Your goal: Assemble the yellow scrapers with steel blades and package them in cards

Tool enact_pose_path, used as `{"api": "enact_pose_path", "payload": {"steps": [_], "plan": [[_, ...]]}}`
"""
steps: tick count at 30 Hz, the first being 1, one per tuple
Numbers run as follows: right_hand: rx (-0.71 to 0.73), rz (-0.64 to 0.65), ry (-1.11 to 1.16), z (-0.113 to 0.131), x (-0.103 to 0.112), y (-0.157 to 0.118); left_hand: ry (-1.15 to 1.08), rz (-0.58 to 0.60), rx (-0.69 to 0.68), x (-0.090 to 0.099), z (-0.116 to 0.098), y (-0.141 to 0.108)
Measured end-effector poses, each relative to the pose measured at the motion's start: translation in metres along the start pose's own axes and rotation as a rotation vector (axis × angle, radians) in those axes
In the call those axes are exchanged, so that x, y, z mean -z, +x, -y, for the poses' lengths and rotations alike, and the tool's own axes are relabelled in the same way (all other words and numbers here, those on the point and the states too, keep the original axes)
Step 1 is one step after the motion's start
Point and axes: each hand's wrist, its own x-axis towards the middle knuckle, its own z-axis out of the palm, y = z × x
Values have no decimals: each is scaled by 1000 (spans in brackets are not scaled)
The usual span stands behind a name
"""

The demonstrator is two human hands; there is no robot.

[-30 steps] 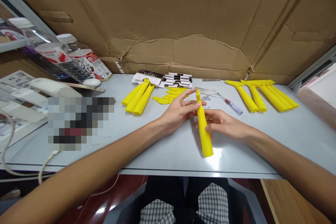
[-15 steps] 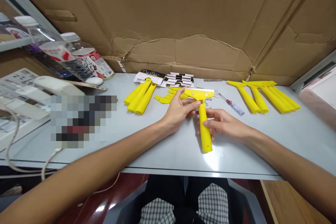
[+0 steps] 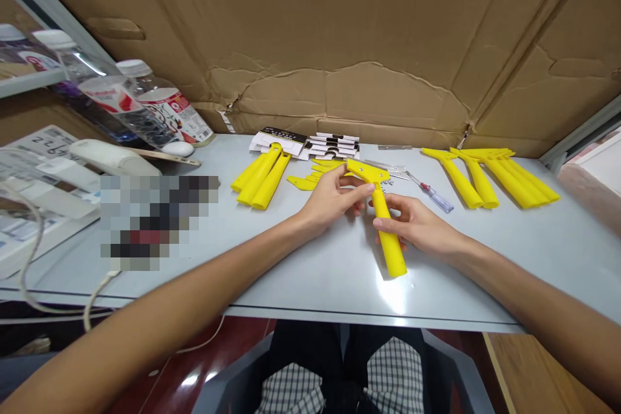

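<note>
Handwritten label (image 3: pixel 43 144): 226-something, last digit's blurry
Bottles (image 3: pixel 172 113): two with red-and-white labels, brand unreadable
Handles (image 3: pixel 266 181): three yellow ones piled up
Left hand (image 3: pixel 332 197): pinching the scraper's neck
Yellow scraper (image 3: pixel 391 247): just one, between both hands, two screws showing
Right hand (image 3: pixel 422 223): wrapped round its handle
Screwdriver (image 3: pixel 435 198): one, clear grip
Yellow tools (image 3: pixel 519 181): looks like four
</note>
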Motion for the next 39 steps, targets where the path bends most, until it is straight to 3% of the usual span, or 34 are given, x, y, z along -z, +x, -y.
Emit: {"api": "enact_pose_path", "payload": {"steps": [2,8,10,14,17,21,27,32,36,39], "plan": [[-3,-35,26,0,3,1,22,-19,20,11,-6,8],[26,-162,207,0,16,7,4,-392,-70,51,-23,33],[40,-177,297,0,19,9,6,-445,-72,56,-24,36],[49,-139,387,0,21,11,85,-453,-77,55,-19,39],[49,-124,363,0,21,11,305,-489,-166,59,-13,42],[60,-94,352,-1,23,11,743,-505,-337,81,-8,48],[53,-56,347,-3,28,12,1067,-437,-306,111,5,60],[25,-53,321,-3,27,12,1047,-299,-433,108,18,65],[25,-35,298,-3,27,12,949,-365,-413,103,16,68],[32,-10,293,-5,28,14,915,-435,-348,102,3,80]]}}
